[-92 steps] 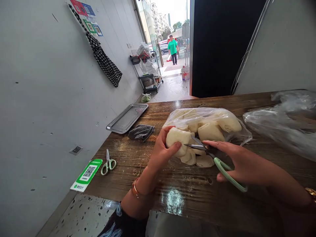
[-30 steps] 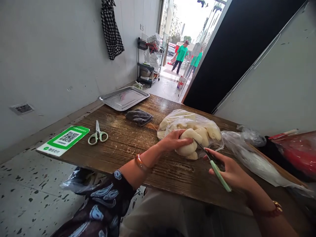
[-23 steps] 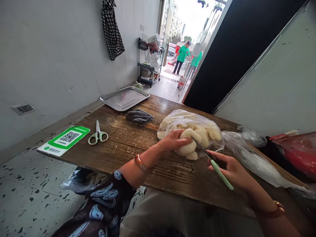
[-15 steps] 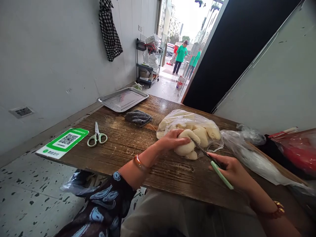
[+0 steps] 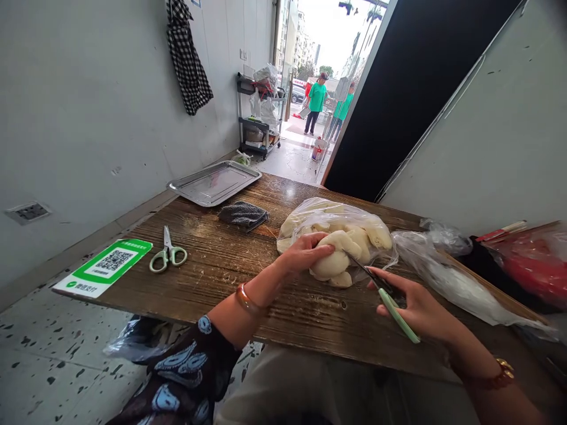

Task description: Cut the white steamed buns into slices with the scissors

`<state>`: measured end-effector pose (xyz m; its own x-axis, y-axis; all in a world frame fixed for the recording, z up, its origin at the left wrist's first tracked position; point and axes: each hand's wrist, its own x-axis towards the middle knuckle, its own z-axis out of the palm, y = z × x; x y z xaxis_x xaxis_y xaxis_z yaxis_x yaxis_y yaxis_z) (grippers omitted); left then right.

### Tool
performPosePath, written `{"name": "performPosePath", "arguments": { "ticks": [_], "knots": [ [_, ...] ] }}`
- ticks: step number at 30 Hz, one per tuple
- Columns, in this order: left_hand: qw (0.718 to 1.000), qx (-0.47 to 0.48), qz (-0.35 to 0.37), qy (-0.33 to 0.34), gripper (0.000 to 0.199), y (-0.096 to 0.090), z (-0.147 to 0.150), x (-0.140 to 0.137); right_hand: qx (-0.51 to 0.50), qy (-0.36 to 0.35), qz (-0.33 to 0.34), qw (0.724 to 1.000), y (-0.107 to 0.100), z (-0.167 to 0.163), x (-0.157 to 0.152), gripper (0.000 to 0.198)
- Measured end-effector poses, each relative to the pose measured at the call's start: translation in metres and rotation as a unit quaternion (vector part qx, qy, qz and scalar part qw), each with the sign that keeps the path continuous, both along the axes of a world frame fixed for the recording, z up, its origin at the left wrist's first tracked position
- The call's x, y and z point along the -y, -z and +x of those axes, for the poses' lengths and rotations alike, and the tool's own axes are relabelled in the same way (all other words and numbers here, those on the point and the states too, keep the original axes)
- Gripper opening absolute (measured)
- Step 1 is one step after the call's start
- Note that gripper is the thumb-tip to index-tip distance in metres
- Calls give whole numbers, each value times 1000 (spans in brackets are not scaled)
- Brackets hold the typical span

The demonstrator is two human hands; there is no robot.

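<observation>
My left hand (image 5: 308,252) is closed around a pale cream, smooth, lobed piece (image 5: 330,264) whose kind I cannot make out. It lies in front of a clear plastic bag (image 5: 319,208) full of similar pale pieces (image 5: 378,237). With my right hand (image 5: 414,304) I hold a pair of scissors (image 5: 396,316) with light green handles. Their dark blades reach up and left into the right side of the pale piece, and the tips are hidden there. Most of the handle loops are covered by my right fingers.
Another pair of scissors (image 5: 167,255) lies left on the wooden table (image 5: 212,295), beside a green QR-code card (image 5: 106,265). Farther back are a dark cloth (image 5: 243,215) and a metal tray (image 5: 217,183). Clear plastic bags (image 5: 456,283) lie at right. A person (image 5: 316,100) stands outside the doorway.
The right hand's scissors handles have spread apart a little. The left hand keeps its hold on the pale piece. The whole view has shifted slightly.
</observation>
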<state>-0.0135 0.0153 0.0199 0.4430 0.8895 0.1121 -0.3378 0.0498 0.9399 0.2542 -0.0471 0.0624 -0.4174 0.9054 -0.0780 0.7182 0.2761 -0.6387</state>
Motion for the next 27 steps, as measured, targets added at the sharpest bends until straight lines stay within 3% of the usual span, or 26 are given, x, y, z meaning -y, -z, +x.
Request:
{"name": "performPosePath", "arguments": {
  "ticks": [9,14,22,27],
  "knots": [
    [991,-104,82,-31,42,-5,1,3,-27,-6,-11,1000,-1,-21,-9,85],
    [979,-160,114,-50,37,-4,0,2,-32,9,13,999,8,-20,-10,70],
    [986,-133,97,-37,41,-4,-1,1,-45,31,61,997,20,-11,-6,54],
    [987,-122,99,-41,46,-5,-1,2,-47,6,7,999,16,-10,-3,64]
  ]
}}
